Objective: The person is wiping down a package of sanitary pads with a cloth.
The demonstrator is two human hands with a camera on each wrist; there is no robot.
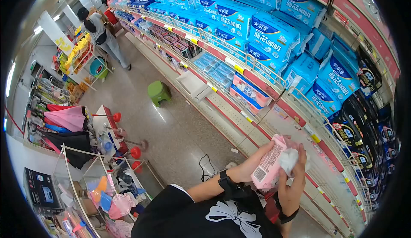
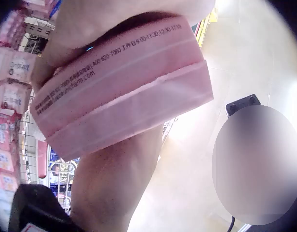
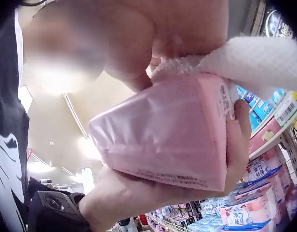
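A pink package (image 1: 269, 167) with printed text on its side is in front of the torso, tilted. My left hand (image 1: 258, 160) grips it, its palm under the package (image 3: 163, 133) in the right wrist view. My right hand (image 1: 293, 184) pinches a white cloth or tissue (image 1: 289, 160) against the package's upper side. This white cloth (image 3: 255, 63) stretches to the right across the right wrist view. In the left wrist view, a folded seam runs along the package (image 2: 124, 92); the fingertips there are mostly hidden.
Shelves of blue packs (image 1: 269, 37) rise ahead and to the right, with black packs (image 1: 359, 122) beside them. A green stool (image 1: 159, 93) stands in the aisle, and a person (image 1: 102, 34) is farther off. A wire rack with goods (image 1: 107, 195) stands at the lower left.
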